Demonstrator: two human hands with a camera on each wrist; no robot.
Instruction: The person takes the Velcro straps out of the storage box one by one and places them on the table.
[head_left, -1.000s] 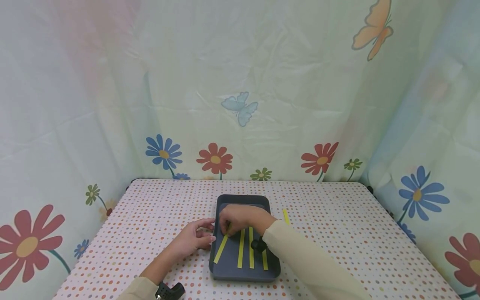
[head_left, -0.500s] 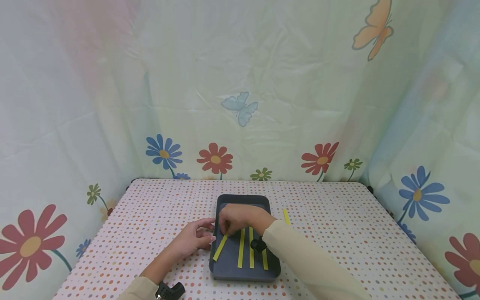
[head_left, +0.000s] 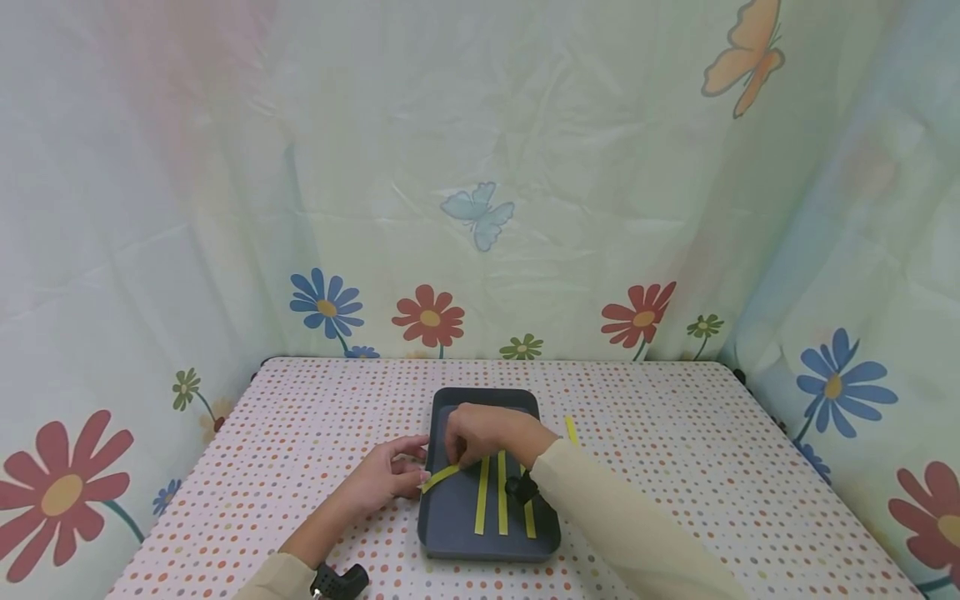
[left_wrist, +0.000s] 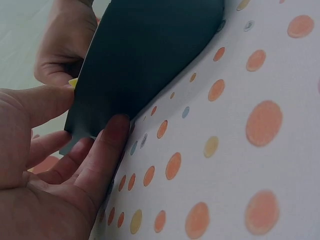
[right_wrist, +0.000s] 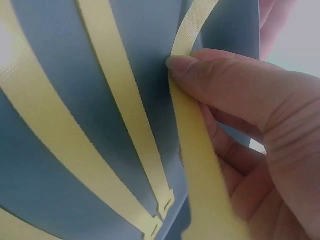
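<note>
A pale green and white fabric backdrop (head_left: 570, 142) hangs behind and to both sides, printed with red and blue flowers (head_left: 318, 304) and, higher up, an orange butterfly (head_left: 742, 62). Before it spreads a white surface (head_left: 330, 400) patterned with small coloured dots. Near the middle of the surface lies a dark blue-grey, rectangular tray (head_left: 487, 546) with rounded corners and raised walls, its long sides running near to far.

Two cream sleeves (head_left: 630, 517) come in from the near edge. Of the hands, the left hand (head_left: 382, 482) is beside the tray's left wall, fingers loosely bent and spaced apart, fingertips touching the wall. The right hand (head_left: 483, 429) is over the tray's left half, pinching a flat yellow strip (right_wrist: 195, 145) between thumb and fingers. This held strip bows, and its left end is at the tray's left wall, just beside the left thumb.

Right of it, three more flat yellow strips (head_left: 482, 500) lie in the tray, running roughly near to far; the right wrist view shows small slotted ends on two of them. Another yellow strip (head_left: 572, 430) lies on the surface, right of the tray, partly hidden by the right sleeve. Smallest are the black wrist devices (head_left: 341, 581), one on each arm.
</note>
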